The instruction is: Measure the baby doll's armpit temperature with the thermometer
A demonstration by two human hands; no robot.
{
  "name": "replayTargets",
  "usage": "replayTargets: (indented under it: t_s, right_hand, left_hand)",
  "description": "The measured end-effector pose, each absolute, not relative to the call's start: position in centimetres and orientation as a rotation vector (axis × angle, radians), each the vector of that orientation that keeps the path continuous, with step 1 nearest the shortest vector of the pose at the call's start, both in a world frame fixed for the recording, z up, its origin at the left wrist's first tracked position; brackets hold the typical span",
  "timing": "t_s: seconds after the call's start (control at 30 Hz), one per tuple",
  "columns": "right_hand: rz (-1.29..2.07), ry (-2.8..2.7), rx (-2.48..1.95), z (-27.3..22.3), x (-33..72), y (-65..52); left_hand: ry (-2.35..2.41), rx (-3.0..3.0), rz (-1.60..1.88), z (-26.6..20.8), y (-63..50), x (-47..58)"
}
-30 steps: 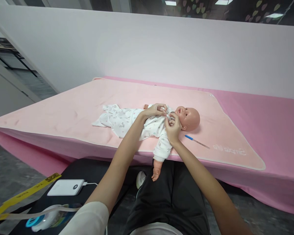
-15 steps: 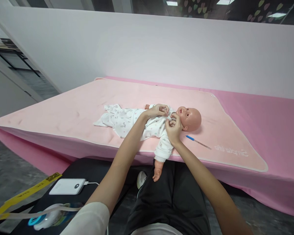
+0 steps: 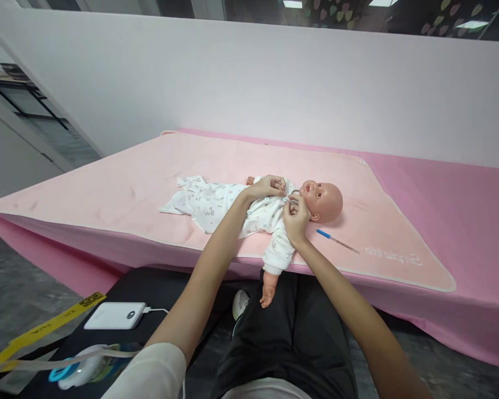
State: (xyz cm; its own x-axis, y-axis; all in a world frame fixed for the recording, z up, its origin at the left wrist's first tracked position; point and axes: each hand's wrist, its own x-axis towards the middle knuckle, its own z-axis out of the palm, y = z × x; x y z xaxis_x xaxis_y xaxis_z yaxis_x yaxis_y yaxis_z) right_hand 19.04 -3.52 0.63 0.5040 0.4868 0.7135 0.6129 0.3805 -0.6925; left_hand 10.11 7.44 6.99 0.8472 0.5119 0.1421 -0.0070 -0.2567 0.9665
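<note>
A baby doll [image 3: 327, 203] lies on its back, its head to the right. It is dressed in a white printed outfit [image 3: 220, 202]. My left hand [image 3: 269, 187] rests over the chest with fingers curled in at the collar. Closed in a pinch, my right hand [image 3: 296, 219] grips the shirt's front edge just below the doll's chin, where a small light snap or button shows. Both sets of fingertips are close together at the neckline, and they partly hide the cloth between them. The doll's near arm [image 3: 268, 288] hangs over the table's front edge.
Right of the doll, a blue-capped pen-like stick [image 3: 336, 241] lies on the peach mat [image 3: 125, 172]. Pink cloth [image 3: 461, 221] covers the table beneath, against a white wall [image 3: 249, 83]. At lower left, a white power bank [image 3: 114, 316] with a cable lies on a black surface.
My left fingertips have drawn slightly back from the right ones at the collar, and the small fastener between them shows more clearly. The doll lies as before.
</note>
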Motion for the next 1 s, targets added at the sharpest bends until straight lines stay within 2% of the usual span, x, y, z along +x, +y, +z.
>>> replayTargets:
  t_s: [0.23, 0.53, 0.73, 1.0]
  right_hand:
    - [-0.026, -1.093, -1.188, 0.39, 19.15, -3.48]
    - [-0.099, -1.058, -1.177, 0.36, 19.08, -3.27]
    - [0.002, -1.076, -1.196, 0.32, 18.93, -3.28]
    - [-0.073, -1.105, -1.200, 0.59, 18.99, -3.42]
  left_hand:
    - [0.385, 1.742, 0.493, 6.85, 7.53, 10.11]
    - [0.341, 1.739, 0.508, 7.05, 7.43, 10.09]
    - [0.373, 1.738, 0.519, 7.16, 7.27, 10.15]
    - [0.361, 1.745, 0.524, 7.46, 7.03, 10.11]
